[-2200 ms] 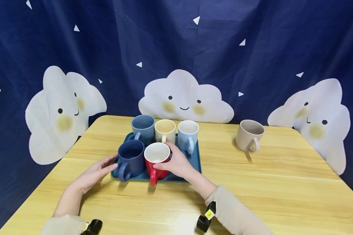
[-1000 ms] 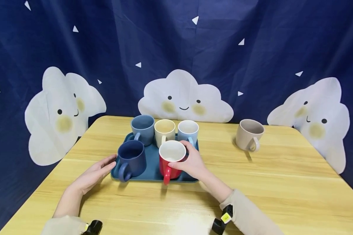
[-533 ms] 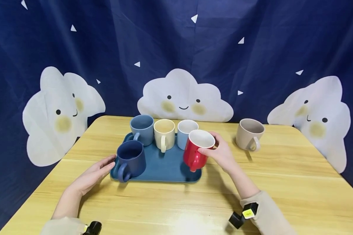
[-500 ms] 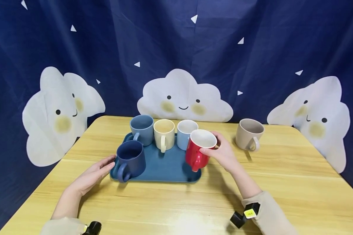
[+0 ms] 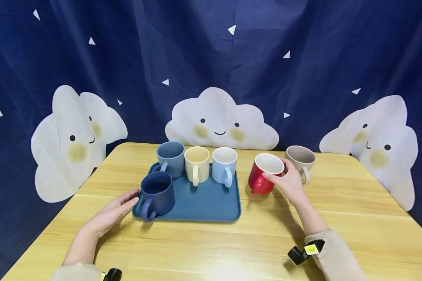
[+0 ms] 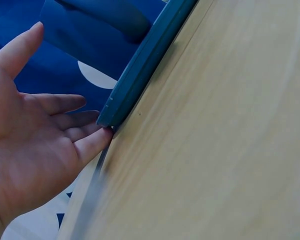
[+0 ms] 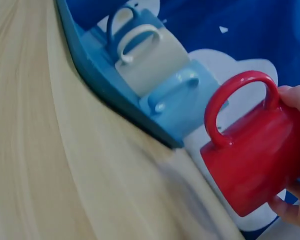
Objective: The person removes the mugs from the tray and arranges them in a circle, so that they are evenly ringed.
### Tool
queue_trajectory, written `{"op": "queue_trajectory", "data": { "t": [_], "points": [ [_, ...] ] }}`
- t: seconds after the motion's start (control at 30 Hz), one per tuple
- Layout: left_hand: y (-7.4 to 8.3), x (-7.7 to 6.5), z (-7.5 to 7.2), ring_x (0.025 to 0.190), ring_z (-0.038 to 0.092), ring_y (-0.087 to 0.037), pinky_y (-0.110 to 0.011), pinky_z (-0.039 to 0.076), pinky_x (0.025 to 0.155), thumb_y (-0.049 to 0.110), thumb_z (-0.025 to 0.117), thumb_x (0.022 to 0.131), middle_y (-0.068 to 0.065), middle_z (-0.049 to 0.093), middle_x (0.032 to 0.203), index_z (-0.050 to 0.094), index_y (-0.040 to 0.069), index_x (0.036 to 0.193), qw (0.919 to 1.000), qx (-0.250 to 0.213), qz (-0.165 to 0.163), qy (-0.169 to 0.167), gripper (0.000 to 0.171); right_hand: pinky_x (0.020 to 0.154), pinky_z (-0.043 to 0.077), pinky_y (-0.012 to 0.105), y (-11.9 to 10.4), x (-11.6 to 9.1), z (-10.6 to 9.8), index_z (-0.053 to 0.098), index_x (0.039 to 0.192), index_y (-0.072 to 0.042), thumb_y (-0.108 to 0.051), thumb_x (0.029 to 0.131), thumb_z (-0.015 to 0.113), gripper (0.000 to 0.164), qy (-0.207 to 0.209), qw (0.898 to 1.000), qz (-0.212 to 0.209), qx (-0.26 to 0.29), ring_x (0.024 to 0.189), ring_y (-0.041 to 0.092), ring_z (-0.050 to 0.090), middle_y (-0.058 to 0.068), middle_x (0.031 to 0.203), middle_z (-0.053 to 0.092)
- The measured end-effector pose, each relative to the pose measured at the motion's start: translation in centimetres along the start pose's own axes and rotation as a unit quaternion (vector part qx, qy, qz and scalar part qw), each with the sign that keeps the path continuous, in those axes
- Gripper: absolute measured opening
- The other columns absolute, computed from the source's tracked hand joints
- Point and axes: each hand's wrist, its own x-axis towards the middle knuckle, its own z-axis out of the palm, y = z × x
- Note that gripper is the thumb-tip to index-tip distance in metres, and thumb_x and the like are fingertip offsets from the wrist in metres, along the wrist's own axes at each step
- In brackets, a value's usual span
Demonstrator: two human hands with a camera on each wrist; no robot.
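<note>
My right hand [image 5: 291, 183] grips a red mug [image 5: 258, 180] with a white inside, just right of the blue tray [image 5: 204, 205]. In the right wrist view the red mug [image 7: 262, 155] hangs slightly above the table, its handle turned away from the palm. At the tray's left end my left hand [image 5: 109, 212] is spread, its fingertips on the tray's rim [image 6: 145, 65] in the left wrist view. Near those fingers stands a navy mug [image 5: 164, 195] on the tray. A grey-blue mug [image 5: 172, 160], a cream mug [image 5: 197, 166] and a light-blue mug [image 5: 219, 168] line the tray's back.
A taupe mug [image 5: 300, 156] stands on the wooden table [image 5: 197, 249] behind the right hand, which partly covers it. A navy curtain with smiling white clouds [image 5: 218, 121] hangs behind the table. Black cameras [image 5: 304, 251] sit on the wrists.
My right hand has lifted the red mug off the tray's front and carried it right, past the tray's right edge toward the taupe mug. The left hand has stayed at the tray.
</note>
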Motion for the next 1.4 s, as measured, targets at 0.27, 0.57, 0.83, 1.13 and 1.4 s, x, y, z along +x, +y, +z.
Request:
{"op": "queue_trajectory", "data": {
  "t": [0.27,0.57,0.83,1.13,1.4],
  "points": [
    [0.1,0.0,-0.1,0.137,0.002,-0.04,-0.052,0.008,0.108,0.028,0.037,0.101,-0.028,0.005,0.15,0.006,-0.011,0.144,1.0,0.001,-0.001,0.003,0.065,0.091,0.039,0.035,2.4,1.1,-0.1,0.041,0.129,0.005,-0.017,0.074,0.076,0.068,0.082,0.996,0.024,-0.005,0.107,0.029,0.048,0.021,0.119,0.052],
    [-0.1,-0.1,0.1,0.137,-0.001,-0.04,-0.054,0.004,0.109,0.027,0.037,0.101,-0.028,0.003,0.15,0.004,-0.012,0.143,0.9998,-0.016,-0.01,-0.003,0.066,0.09,0.039,0.034,3.8,1.4,0.7,0.043,0.127,0.005,-0.014,0.073,0.078,0.068,0.096,0.995,0.028,0.022,0.105,0.027,0.048,0.02,0.118,0.053],
    [0.0,0.0,0.0,0.137,-0.002,-0.04,-0.058,0.001,0.108,0.027,0.037,0.101,-0.028,0.002,0.15,0.004,-0.012,0.144,0.9998,-0.016,-0.007,-0.003,0.066,0.096,0.037,0.043,3.4,1.4,1.5,0.047,0.124,0.005,-0.018,0.073,0.079,0.065,0.137,0.99,0.027,-0.011,0.112,0.034,0.043,0.022,0.117,0.05],
    [0.0,0.0,0.0,0.137,-0.002,-0.041,-0.061,0.001,0.106,0.027,0.038,0.101,-0.029,0.003,0.15,0.005,-0.012,0.144,0.9999,-0.011,-0.011,0.002,0.066,0.093,0.038,0.045,3.1,0.9,2.2,0.046,0.118,0.009,-0.017,0.07,0.079,0.064,0.214,0.976,0.037,-0.022,0.109,0.036,0.044,0.025,0.114,0.047],
    [-0.1,0.0,0.0,0.137,-0.001,-0.041,-0.06,0.001,0.107,0.025,0.037,0.101,-0.029,0.004,0.15,0.005,-0.012,0.143,0.9999,-0.011,-0.005,0.006,0.065,0.094,0.036,0.046,3.1,1.0,2.2,0.043,0.121,0.008,-0.018,0.071,0.08,0.068,0.238,0.97,0.04,-0.027,0.117,0.037,0.035,0.025,0.118,0.044]
  ]
}}
